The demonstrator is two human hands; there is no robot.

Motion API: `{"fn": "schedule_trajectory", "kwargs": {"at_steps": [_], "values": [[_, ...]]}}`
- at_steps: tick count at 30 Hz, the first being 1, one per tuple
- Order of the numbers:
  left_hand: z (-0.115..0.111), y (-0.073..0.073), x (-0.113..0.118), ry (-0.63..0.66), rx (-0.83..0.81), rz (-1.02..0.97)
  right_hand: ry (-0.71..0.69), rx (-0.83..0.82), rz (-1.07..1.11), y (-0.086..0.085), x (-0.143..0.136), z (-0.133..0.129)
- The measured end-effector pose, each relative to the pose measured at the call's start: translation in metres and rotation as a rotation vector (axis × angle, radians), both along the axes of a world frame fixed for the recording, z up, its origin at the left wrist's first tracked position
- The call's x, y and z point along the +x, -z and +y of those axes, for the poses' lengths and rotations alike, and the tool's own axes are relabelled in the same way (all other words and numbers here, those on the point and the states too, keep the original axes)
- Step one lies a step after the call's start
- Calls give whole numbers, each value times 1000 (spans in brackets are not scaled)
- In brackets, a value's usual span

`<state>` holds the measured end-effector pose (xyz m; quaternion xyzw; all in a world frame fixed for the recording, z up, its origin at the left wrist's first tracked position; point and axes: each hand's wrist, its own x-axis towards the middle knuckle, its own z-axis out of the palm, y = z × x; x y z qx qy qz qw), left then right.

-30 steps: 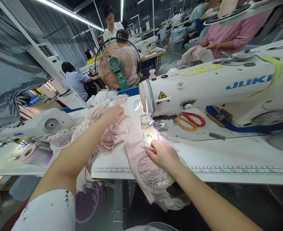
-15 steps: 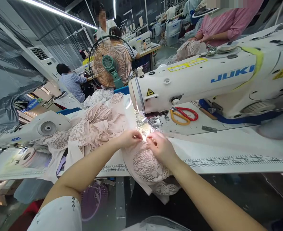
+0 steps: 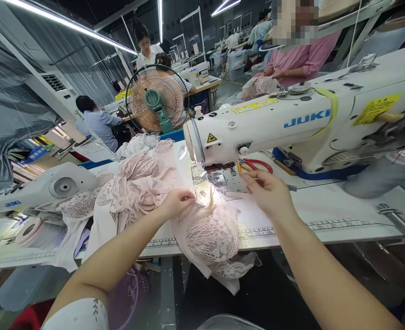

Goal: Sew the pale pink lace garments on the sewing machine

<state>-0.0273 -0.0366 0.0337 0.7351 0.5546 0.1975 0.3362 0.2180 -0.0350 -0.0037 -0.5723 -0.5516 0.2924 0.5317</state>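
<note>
Pink lace fabric (image 3: 212,233) lies under the lit needle area of a white sewing machine (image 3: 257,128) and hangs over the table's front edge. My left hand (image 3: 178,201) pinches the fabric's upper left edge, just left of the needle area. To the right, my right hand (image 3: 269,190) is raised off the fabric, beside scissors (image 3: 259,163) with red and orange handles. Its thumb and fingertips are close together; whether anything thin is between them cannot be made out. The hand partly covers the orange handle.
A heap of pink lace pieces (image 3: 130,183) is left of the machine. A second machine (image 3: 64,183) and a thread cone (image 3: 33,231) are farther left. Behind stands a fan (image 3: 157,98). A ruler strip (image 3: 264,231) runs along the front edge. Several people sit or stand beyond.
My right hand has let go of the fabric and moved right and up to the scissors. My left hand has stayed at the fabric's edge. The view has turned slightly right.
</note>
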Motion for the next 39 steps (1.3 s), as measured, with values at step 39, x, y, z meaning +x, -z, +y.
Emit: {"fn": "schedule_trajectory", "kwargs": {"at_steps": [39], "values": [[12,45,-3,56,71,-119,17,-231,122,9,14,10]]}}
